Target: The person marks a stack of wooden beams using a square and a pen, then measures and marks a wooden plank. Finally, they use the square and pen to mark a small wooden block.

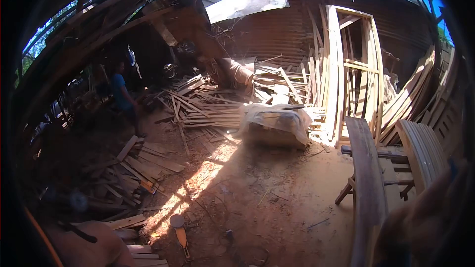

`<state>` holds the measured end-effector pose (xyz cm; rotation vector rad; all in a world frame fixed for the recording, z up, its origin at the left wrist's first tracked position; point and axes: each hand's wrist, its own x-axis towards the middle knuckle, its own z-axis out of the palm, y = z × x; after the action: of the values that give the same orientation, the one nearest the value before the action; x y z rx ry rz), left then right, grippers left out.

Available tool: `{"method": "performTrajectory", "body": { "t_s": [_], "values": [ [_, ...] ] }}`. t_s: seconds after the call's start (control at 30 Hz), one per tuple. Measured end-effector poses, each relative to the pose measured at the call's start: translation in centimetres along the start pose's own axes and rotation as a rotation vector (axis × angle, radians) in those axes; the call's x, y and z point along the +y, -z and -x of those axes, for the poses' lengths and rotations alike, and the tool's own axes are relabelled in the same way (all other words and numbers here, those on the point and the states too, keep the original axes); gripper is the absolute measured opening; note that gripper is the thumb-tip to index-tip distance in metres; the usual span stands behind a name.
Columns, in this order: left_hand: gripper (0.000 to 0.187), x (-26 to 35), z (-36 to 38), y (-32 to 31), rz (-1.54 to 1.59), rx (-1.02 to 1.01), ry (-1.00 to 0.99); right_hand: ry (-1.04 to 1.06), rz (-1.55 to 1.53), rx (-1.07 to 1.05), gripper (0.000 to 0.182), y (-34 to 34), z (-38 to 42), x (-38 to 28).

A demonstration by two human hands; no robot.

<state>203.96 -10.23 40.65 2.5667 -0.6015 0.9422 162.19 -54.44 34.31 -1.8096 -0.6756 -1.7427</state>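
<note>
At the lower right edge, my right hand [420, 222] is close to the camera, dark and smeared, beside a long wooden plank [367, 183]. Its fingers do not show clearly, nor whether anything is in them. A blurred, skin-toned shape [96, 242] at the lower left seems to be my left hand or arm; no fingers can be made out. An orange line, like a cord [43, 237], runs along the left edge. On the dirt floor between them lies an orange power tool with a round grey head [179, 235], resembling an angle grinder.
Loose boards [148, 160] litter the left floor. A heap of wood strips [208, 109] lies behind a cloth-draped block [274, 126]. Wooden frames [336, 69] lean by the corrugated wall [267, 29]. Ribbed boards [423, 151] stand right. A person in blue [121, 91] stands in shade.
</note>
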Motion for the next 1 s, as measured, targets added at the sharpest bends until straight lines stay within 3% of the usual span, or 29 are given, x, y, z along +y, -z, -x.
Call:
{"method": "performTrajectory", "body": {
  "t_s": [0.27,0.37,0.43,0.5,0.53,0.6,0.63,0.67,0.73,0.8,0.87,0.93,0.97,1.0],
  "values": [
    [0.051,-0.4,2.2,-1.9,0.094,0.088,-0.006,-0.027,0.089,0.05,0.038,0.8,0.0,-1.0],
    [0.052,1.6,5.1,-2.6,0.297,0.295,-0.072,-0.22,0.238,0.186,0.038,1.8,1.0,-0.2],
    [0.052,4.4,8.4,-5.9,0.643,0.279,-0.065,-0.464,0.318,0.225,0.039,1.5,3.2,-0.4],
    [0.053,7.9,12.0,-11.3,1.102,0.039,0.036,-0.791,0.36,0.098,0.037,-0.3,7.5,0.4],
    [0.053,10.0,14.3,-14.6,1.36,-0.186,0.137,-1.245,0.185,0.119,0.037,-0.4,11.1,0.1],
    [0.054,15.5,19.3,-20.4,1.757,-0.673,0.424,-1.718,0.048,0.163,0.036,-0.2,19.9,-1.5],
    [0.053,18.7,21.9,-22.6,1.866,-0.888,0.627,-1.808,-0.004,0.2,0.037,-0.5,23.6,-2.8],
    [0.054,21.5,24.3,-24.3,1.846,-1.099,0.631,-1.697,0.037,0.076,0.037,-0.6,26.8,-4.2],
    [0.055,26.1,29.3,-26.0,1.752,-1.488,0.653,-1.752,0.07,0.043,0.037,-1.5,30.2,-7.0],
    [0.061,31.3,31.2,-25.3,1.59,-1.854,0.492,-2.034,-0.002,0.254,0.037,-2.7,31.6,-8.7],
    [0.052,35.6,34.5,-25.3,1.383,-1.896,-0.142,-1.99,0.144,0.308,0.037,-3.0,32.4,-10.7],
    [0.048,39.4,34.6,-23.2,1.127,-1.869,-0.667,-1.898,0.133,0.618,0.034,-2.5,31.1,-12.7],
    [0.046,40.9,35.0,-22.4,1.0,-1.825,-0.931,-1.912,0.206,0.612,0.033,-1.7,30.9,-14.0],
    [0.048,41.4,36.6,-22.9,1.013,-1.811,-0.982,-1.927,0.287,0.612,0.033,-1.1,30.8,-15.6]
  ]
}}
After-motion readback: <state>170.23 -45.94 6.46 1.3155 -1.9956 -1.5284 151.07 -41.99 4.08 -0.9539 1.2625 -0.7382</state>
